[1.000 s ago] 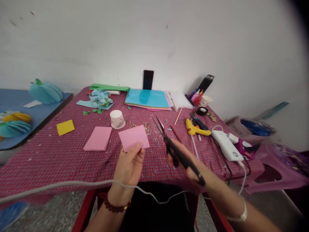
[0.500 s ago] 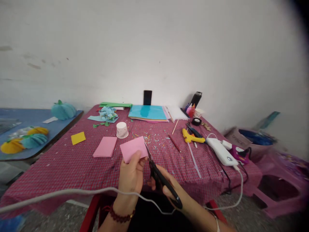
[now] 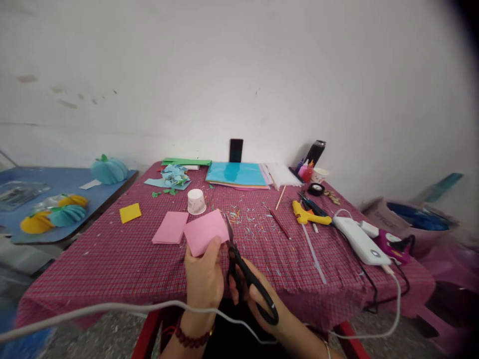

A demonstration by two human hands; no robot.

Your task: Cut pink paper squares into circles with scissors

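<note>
My left hand [image 3: 205, 271] pinches a piece of pink paper [image 3: 205, 230] by its lower right part, thumb on top. Black-handled scissors [image 3: 245, 274] are in my right hand [image 3: 256, 291], fingers through the loops. The blades point up and away, along the paper's right edge; whether they touch it I cannot tell. A stack of pink paper [image 3: 171, 228] lies just left of the held piece. Behind it an upside-down paper cup [image 3: 196, 201] stands on the checked tablecloth [image 3: 105, 264].
Small paper scraps [image 3: 247, 219] lie mid-table. A yellow glue gun [image 3: 309, 214], a red pencil [image 3: 280, 224] and a white power bank [image 3: 361, 242] are at right. A yellow paper [image 3: 130, 213] lies at left. A white cable [image 3: 112, 307] crosses in front of my wrists.
The view has shifted slightly, so the table's things appear farther right. The pink paper has tilted a little in my left hand, and the scissors stand a bit steeper beside its edge.
</note>
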